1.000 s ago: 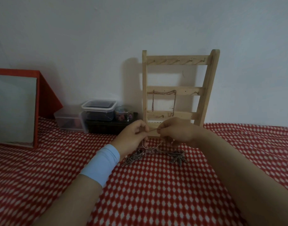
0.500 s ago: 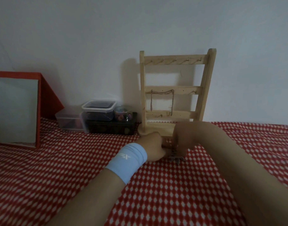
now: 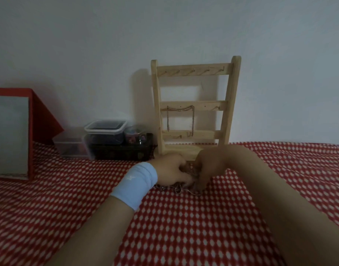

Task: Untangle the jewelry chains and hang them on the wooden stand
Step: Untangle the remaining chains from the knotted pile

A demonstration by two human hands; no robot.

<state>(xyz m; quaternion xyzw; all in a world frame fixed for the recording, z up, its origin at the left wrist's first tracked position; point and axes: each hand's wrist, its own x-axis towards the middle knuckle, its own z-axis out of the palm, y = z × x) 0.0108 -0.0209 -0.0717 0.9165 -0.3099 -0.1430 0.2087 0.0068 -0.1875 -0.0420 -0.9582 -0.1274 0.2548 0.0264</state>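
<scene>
Both hands are down on the red checked surface (image 3: 184,227), just in front of the stand (image 3: 230,104). The left hand (image 3: 171,170) and right hand (image 3: 209,166) meet over the tangled chains (image 3: 177,189), fingers curled and pinching them. The chains lie on the surface beneath. Another chain (image 3: 180,109) hangs from the stand's middle rail.

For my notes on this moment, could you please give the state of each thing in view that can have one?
left hand, fingers curled on the tangled chains, low at the cloth.
right hand, pinching the same chains from above.
tangled chains, heaped on the cloth, not hung.
wooden stand, upright; top hooks bare.
hung chain, draped across middle-rail hooks, ends hanging.
clear box, lid on.
mirror, propped, leaning back.
</scene>
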